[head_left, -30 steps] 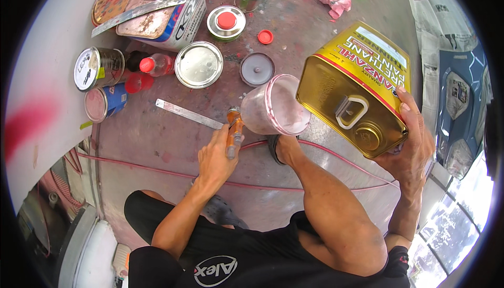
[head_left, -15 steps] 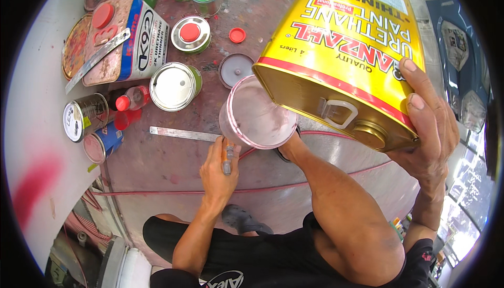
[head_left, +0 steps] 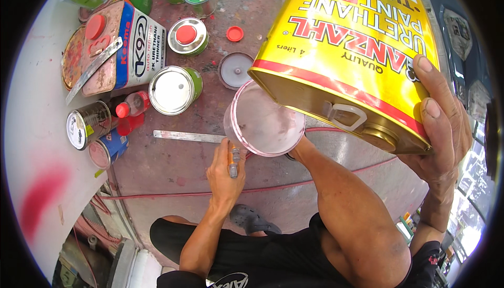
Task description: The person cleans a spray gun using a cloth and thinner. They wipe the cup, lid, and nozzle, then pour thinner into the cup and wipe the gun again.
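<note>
A big yellow-and-red metal thinner can [head_left: 341, 41] is tipped over in my right hand [head_left: 443, 120], whose fingers press its right side. Its gold top, with a pale carry handle and a round gold cap, faces me. The can's left corner hangs over the open mouth of a translucent, pink-stained plastic cup [head_left: 266, 120]. No liquid stream can be made out. My left hand [head_left: 224, 175] is closed just under the cup's left side, seemingly supporting it, with a small orange-and-silver fitting [head_left: 233, 161] at the fingers. A flat metal strip [head_left: 186, 136] reaches left from there; whether I hold it is unclear.
Several paint cans stand left, including an open-topped-looking silver-lidded can [head_left: 172, 89] and a white-and-blue thinner tin [head_left: 123, 46]. A grey round lid [head_left: 235, 71] and red cap [head_left: 234, 33] lie beyond the cup. A red hose [head_left: 283, 184] crosses the surface near my legs.
The cup, my left hand and the yellow can have shifted slightly right and down in view. The can remains tipped over the cup, and both hands keep their hold.
</note>
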`<act>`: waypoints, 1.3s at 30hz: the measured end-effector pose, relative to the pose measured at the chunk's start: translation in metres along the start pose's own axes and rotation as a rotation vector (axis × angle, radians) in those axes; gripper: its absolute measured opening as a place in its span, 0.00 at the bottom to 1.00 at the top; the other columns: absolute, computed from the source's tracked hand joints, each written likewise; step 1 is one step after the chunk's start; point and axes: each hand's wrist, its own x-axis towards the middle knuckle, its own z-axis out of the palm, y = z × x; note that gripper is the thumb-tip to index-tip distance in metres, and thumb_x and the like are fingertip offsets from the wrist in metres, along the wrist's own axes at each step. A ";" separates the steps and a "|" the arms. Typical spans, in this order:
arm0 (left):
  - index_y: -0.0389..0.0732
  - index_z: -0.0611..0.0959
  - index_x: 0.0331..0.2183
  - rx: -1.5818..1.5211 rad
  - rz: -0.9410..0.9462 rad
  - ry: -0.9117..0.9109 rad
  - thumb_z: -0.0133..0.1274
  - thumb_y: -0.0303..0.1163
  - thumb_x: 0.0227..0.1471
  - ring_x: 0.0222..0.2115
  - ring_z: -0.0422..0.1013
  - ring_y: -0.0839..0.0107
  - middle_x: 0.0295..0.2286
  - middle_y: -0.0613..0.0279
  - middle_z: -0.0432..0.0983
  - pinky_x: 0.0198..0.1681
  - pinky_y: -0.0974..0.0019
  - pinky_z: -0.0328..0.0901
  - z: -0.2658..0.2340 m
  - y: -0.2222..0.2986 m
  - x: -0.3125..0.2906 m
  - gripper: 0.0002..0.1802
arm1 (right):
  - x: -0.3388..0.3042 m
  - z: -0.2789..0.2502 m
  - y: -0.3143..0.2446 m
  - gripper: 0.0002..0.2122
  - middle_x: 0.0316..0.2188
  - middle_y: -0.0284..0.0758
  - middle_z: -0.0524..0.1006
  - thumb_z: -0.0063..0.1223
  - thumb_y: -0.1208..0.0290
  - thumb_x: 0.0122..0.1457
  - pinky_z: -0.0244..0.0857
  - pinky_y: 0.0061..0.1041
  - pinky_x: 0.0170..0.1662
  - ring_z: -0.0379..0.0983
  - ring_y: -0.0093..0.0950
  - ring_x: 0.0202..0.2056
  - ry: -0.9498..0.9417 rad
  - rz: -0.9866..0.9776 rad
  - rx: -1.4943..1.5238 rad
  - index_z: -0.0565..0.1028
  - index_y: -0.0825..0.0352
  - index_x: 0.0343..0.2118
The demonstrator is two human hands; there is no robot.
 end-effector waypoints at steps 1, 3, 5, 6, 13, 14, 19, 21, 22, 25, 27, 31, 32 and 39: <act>0.32 0.78 0.59 0.005 -0.005 -0.002 0.66 0.30 0.61 0.40 0.83 0.39 0.44 0.42 0.82 0.39 0.47 0.76 0.000 0.000 0.000 0.28 | -0.001 0.001 0.000 0.44 0.57 0.54 0.82 0.82 0.58 0.52 0.83 0.38 0.51 0.86 0.45 0.53 -0.002 -0.002 0.005 0.61 0.56 0.66; 0.32 0.78 0.59 0.014 -0.013 -0.007 0.66 0.30 0.61 0.40 0.83 0.39 0.44 0.41 0.82 0.39 0.47 0.76 -0.001 0.002 0.000 0.28 | -0.001 0.000 0.002 0.44 0.57 0.54 0.81 0.82 0.58 0.51 0.83 0.39 0.51 0.85 0.46 0.53 -0.009 -0.002 0.015 0.61 0.56 0.66; 0.32 0.78 0.59 0.003 -0.023 -0.005 0.67 0.31 0.61 0.40 0.83 0.39 0.43 0.42 0.82 0.39 0.47 0.76 -0.001 0.007 0.001 0.28 | -0.003 0.000 0.003 0.45 0.58 0.54 0.81 0.82 0.57 0.51 0.83 0.40 0.52 0.85 0.46 0.54 -0.022 0.003 0.031 0.61 0.56 0.66; 0.32 0.78 0.59 0.002 -0.025 0.005 0.67 0.32 0.62 0.40 0.83 0.39 0.42 0.42 0.83 0.39 0.47 0.76 -0.002 0.010 0.003 0.28 | -0.001 0.002 0.005 0.43 0.57 0.54 0.81 0.82 0.59 0.51 0.82 0.39 0.50 0.85 0.45 0.52 0.005 -0.006 0.045 0.62 0.58 0.65; 0.31 0.81 0.56 -0.045 -0.077 0.043 0.66 0.37 0.64 0.42 0.83 0.41 0.43 0.42 0.84 0.42 0.49 0.77 0.000 0.012 0.004 0.26 | 0.005 0.028 0.012 0.42 0.57 0.57 0.81 0.86 0.64 0.46 0.82 0.38 0.52 0.84 0.49 0.52 0.201 0.028 0.311 0.67 0.64 0.61; 0.31 0.81 0.56 -0.061 -0.082 0.050 0.66 0.38 0.64 0.42 0.84 0.42 0.43 0.41 0.84 0.43 0.50 0.77 -0.001 0.015 0.006 0.26 | 0.006 0.032 0.012 0.44 0.58 0.58 0.80 0.87 0.64 0.44 0.81 0.40 0.54 0.83 0.51 0.54 0.204 0.049 0.379 0.67 0.64 0.62; 0.32 0.82 0.55 -0.119 -0.168 0.023 0.66 0.39 0.65 0.43 0.84 0.44 0.43 0.42 0.84 0.44 0.51 0.76 -0.010 0.018 0.013 0.25 | 0.002 0.077 0.017 0.59 0.68 0.56 0.70 0.91 0.51 0.36 0.65 0.50 0.71 0.69 0.51 0.69 0.219 0.281 0.810 0.62 0.65 0.70; 0.33 0.82 0.56 -0.208 -0.160 0.024 0.66 0.37 0.65 0.43 0.84 0.45 0.43 0.43 0.84 0.44 0.53 0.76 -0.017 0.020 0.017 0.24 | 0.017 0.097 0.016 0.56 0.64 0.49 0.72 0.88 0.58 0.37 0.65 0.43 0.70 0.71 0.43 0.66 0.266 0.402 0.813 0.63 0.68 0.70; 0.34 0.82 0.56 -0.222 -0.138 0.037 0.66 0.34 0.63 0.43 0.83 0.45 0.43 0.44 0.84 0.44 0.53 0.75 -0.019 0.018 0.016 0.24 | 0.027 0.105 0.020 0.54 0.62 0.48 0.74 0.87 0.61 0.37 0.66 0.41 0.68 0.73 0.42 0.63 0.269 0.458 0.744 0.64 0.70 0.69; 0.36 0.82 0.56 -0.252 -0.064 0.065 0.66 0.27 0.58 0.43 0.83 0.44 0.42 0.45 0.84 0.44 0.54 0.75 -0.026 0.004 0.010 0.24 | 0.069 0.140 0.034 0.50 0.57 0.43 0.76 0.83 0.66 0.40 0.68 0.36 0.65 0.76 0.36 0.58 0.341 0.580 0.782 0.65 0.72 0.68; 0.36 0.82 0.56 -0.279 -0.051 0.046 0.65 0.23 0.54 0.44 0.82 0.43 0.43 0.45 0.84 0.44 0.54 0.75 -0.028 -0.013 0.001 0.26 | 0.098 0.169 0.046 0.50 0.58 0.43 0.76 0.84 0.66 0.41 0.68 0.36 0.65 0.76 0.36 0.59 0.398 0.646 0.867 0.66 0.72 0.67; 0.35 0.83 0.55 -0.363 -0.126 0.006 0.64 0.20 0.50 0.47 0.82 0.41 0.46 0.43 0.84 0.49 0.55 0.75 -0.038 -0.025 -0.015 0.28 | 0.179 0.202 0.060 0.44 0.55 0.39 0.78 0.84 0.69 0.46 0.71 0.33 0.61 0.76 0.30 0.56 0.485 0.674 1.001 0.67 0.71 0.65; 0.34 0.83 0.54 -0.384 -0.146 0.003 0.64 0.20 0.50 0.48 0.82 0.41 0.47 0.42 0.84 0.50 0.55 0.75 -0.041 -0.024 -0.016 0.27 | 0.199 0.212 0.062 0.41 0.54 0.39 0.79 0.83 0.70 0.48 0.72 0.32 0.60 0.77 0.29 0.55 0.541 0.661 1.091 0.68 0.72 0.64; 0.33 0.83 0.56 -0.368 -0.166 0.064 0.69 0.26 0.49 0.51 0.82 0.42 0.50 0.40 0.83 0.55 0.54 0.75 -0.053 -0.022 -0.024 0.31 | 0.337 0.283 0.051 0.42 0.57 0.43 0.76 0.85 0.70 0.48 0.71 0.33 0.62 0.76 0.31 0.56 0.691 0.643 1.316 0.66 0.75 0.62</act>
